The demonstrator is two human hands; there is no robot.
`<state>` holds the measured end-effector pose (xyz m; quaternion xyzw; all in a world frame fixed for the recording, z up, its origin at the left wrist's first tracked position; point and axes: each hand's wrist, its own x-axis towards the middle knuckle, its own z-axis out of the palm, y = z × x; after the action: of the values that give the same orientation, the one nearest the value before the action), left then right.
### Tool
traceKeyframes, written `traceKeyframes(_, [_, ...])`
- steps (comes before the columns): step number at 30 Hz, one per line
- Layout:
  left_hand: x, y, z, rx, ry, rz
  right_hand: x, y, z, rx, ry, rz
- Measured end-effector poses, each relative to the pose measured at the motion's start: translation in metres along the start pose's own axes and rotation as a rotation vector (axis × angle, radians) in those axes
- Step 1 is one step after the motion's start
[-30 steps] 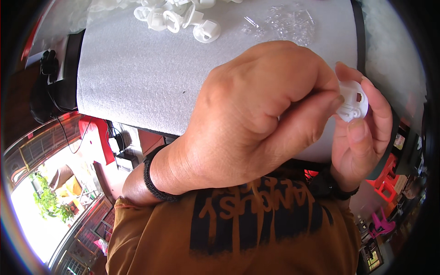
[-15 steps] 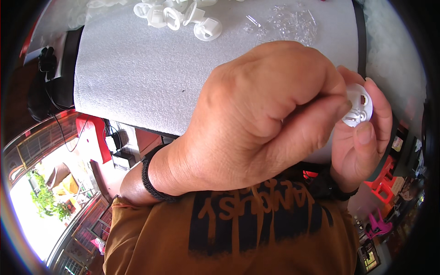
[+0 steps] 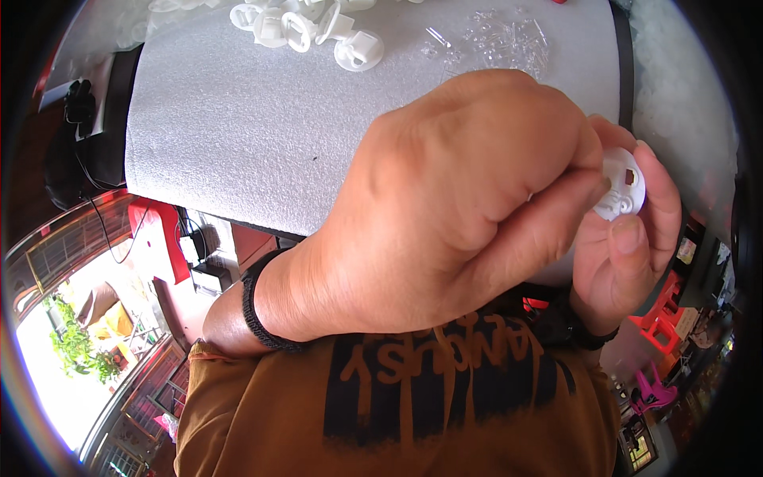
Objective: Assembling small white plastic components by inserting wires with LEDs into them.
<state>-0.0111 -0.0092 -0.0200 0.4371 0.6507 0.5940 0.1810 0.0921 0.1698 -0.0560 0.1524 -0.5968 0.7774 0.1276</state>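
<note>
Your bare left hand hides the left edge of the round white plastic disc at your grip, and anything between its pinching fingertips. Beyond, leftward, the top edge crops the white plastic ring-shaped parts; the clear plastic slivers look too small to count.

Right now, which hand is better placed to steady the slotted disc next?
Right hand, probably: its thumb and fingers bracket the slotted white disc; the left hand, fingertips pinched, overlaps its left edge.
</note>
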Motion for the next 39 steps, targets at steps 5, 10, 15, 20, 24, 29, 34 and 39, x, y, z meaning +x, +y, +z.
traceKeyframes(5, [-0.001,0.001,0.000,0.103,-0.012,0.045,0.000,-0.003,0.003,-0.301,0.071,-0.058])
traceKeyframes(10, [0.000,0.000,-0.001,0.112,-0.031,0.035,0.003,-0.003,0.006,-0.573,0.066,-0.194])
traceKeyframes(15, [0.000,-0.004,0.004,0.061,-0.016,0.004,0.006,-0.007,0.003,-0.772,-0.012,-0.245])
traceKeyframes(20, [-0.005,0.005,0.008,0.010,0.136,-0.185,0.003,-0.005,0.011,-0.624,0.075,-0.150])
traceKeyframes(24, [-0.007,0.004,0.007,0.077,0.086,-0.139,0.004,-0.007,0.011,-0.593,0.086,-0.162])
traceKeyframes(29, [-0.004,0.002,0.009,0.439,0.096,0.205,0.005,-0.006,0.012,-0.577,0.042,-0.177])
traceKeyframes(34, [-0.002,0.000,0.009,0.624,0.113,0.310,0.007,-0.012,0.012,-0.592,-0.004,-0.092])
traceKeyframes(39, [0.012,0.013,0.015,0.806,0.072,0.384,0.012,-0.021,0.010,-0.452,0.100,-0.065])
